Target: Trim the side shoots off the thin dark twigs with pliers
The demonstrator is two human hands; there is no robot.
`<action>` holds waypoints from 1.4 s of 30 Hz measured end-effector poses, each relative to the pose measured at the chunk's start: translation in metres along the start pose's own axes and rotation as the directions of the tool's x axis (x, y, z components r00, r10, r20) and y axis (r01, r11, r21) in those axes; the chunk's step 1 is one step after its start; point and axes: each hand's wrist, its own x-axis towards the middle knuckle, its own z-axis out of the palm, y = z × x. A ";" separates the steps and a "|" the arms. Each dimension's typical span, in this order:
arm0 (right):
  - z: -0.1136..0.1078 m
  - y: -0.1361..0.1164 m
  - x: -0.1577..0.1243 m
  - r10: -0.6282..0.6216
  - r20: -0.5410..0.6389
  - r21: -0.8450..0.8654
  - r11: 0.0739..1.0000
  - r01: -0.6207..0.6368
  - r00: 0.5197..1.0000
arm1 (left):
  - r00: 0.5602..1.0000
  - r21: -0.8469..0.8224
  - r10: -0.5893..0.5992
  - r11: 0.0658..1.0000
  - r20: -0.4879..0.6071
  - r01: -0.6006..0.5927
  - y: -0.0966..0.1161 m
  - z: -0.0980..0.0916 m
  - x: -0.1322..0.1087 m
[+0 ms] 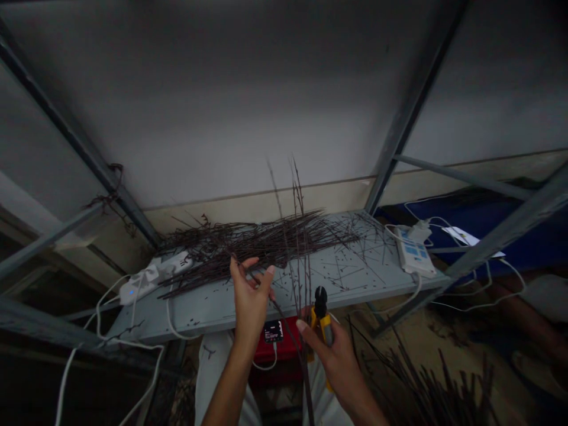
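Observation:
My left hand is over the shelf's front edge, its fingers curled round a thin side twig. That twig slants down to join a dark, bare branch with several upright shoots. Just right of it, my right hand grips yellow-handled cutting pliers, their dark jaws pointing up. The thumb of the same hand presses against the branch. The jaws are beside the shoots, with no twig visible between them. Behind both hands, a heap of cut twigs lies across the grey shelf.
White power strips with plugs sit at the shelf's left and right ends, trailing cables. Metal posts frame the shelf. A lit phone rests on something red below. More branches stand at lower right.

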 end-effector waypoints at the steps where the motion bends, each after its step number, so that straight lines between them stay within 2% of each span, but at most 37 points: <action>1: 0.002 -0.001 0.000 -0.004 0.003 -0.010 1.000 0.004 1.000 | 0.998 0.091 0.061 0.994 -0.022 -0.058 -0.001 0.000 -0.002; 3: 0.005 -0.001 0.000 -0.012 0.017 -0.022 1.000 0.012 1.000 | 0.973 0.323 0.231 0.922 -0.017 -0.213 -0.002 0.000 -0.005; 6: 0.011 0.001 -0.001 -0.026 0.056 -0.010 1.000 0.027 0.998 | 0.874 0.637 0.475 0.645 0.099 -0.423 0.000 -0.004 -0.003; 8: 0.014 0.003 -0.001 -0.035 0.072 0.003 0.999 0.035 0.997 | 0.820 0.682 0.520 0.510 0.241 -0.524 0.000 -0.009 0.000; 9: 0.015 0.004 -0.002 -0.036 0.073 0.005 0.999 0.036 0.997 | 0.797 0.654 0.502 0.485 0.335 -0.581 0.001 -0.012 0.001; 11: 0.016 0.004 -0.001 -0.032 0.056 0.006 0.999 0.031 0.998 | 0.751 0.546 0.413 0.517 0.515 -0.659 0.002 -0.017 0.002; 13: 0.016 0.003 0.000 -0.022 0.030 0.011 1.000 0.022 0.999 | 0.730 0.451 0.308 0.622 0.610 -0.640 0.004 -0.021 -0.002; 16: 0.013 0.002 0.000 -0.004 0.003 0.029 1.000 0.004 1.000 | 0.772 0.361 0.212 0.790 0.599 -0.496 0.011 -0.023 -0.012; 19: 0.010 0.002 0.000 0.006 -0.014 0.058 0.998 -0.006 1.000 | 0.837 0.327 0.162 0.868 0.523 -0.373 0.015 -0.021 -0.018; 21: 0.009 0.003 0.000 0.007 -0.013 0.070 0.997 -0.006 1.000 | 0.865 0.326 0.127 0.892 0.486 -0.314 0.015 -0.019 -0.019; 24: 0.007 0.003 0.001 0.012 -0.012 0.058 0.998 -0.011 1.000 | 0.875 0.307 0.081 0.918 0.478 -0.252 0.011 -0.016 -0.019; 30: 0.006 0.006 0.003 -0.006 -0.023 0.012 1.000 0.006 1.000 | 0.875 0.255 0.004 0.956 0.484 -0.145 0.002 -0.016 -0.020; 36: 0.001 0.019 0.009 0.082 -0.047 0.071 0.994 -0.079 0.995 | 0.870 0.142 -0.020 0.988 0.492 -0.057 -0.002 -0.011 -0.026; 39: -0.007 0.023 0.012 -0.022 -0.061 -0.110 0.994 0.015 0.998 | 0.864 0.114 -0.038 0.993 0.501 -0.022 -0.006 -0.008 -0.027; 42: -0.022 0.023 0.017 -0.195 -0.038 -0.383 0.909 0.166 0.980 | 0.856 0.123 -0.061 0.992 0.513 -0.004 -0.008 -0.008 -0.026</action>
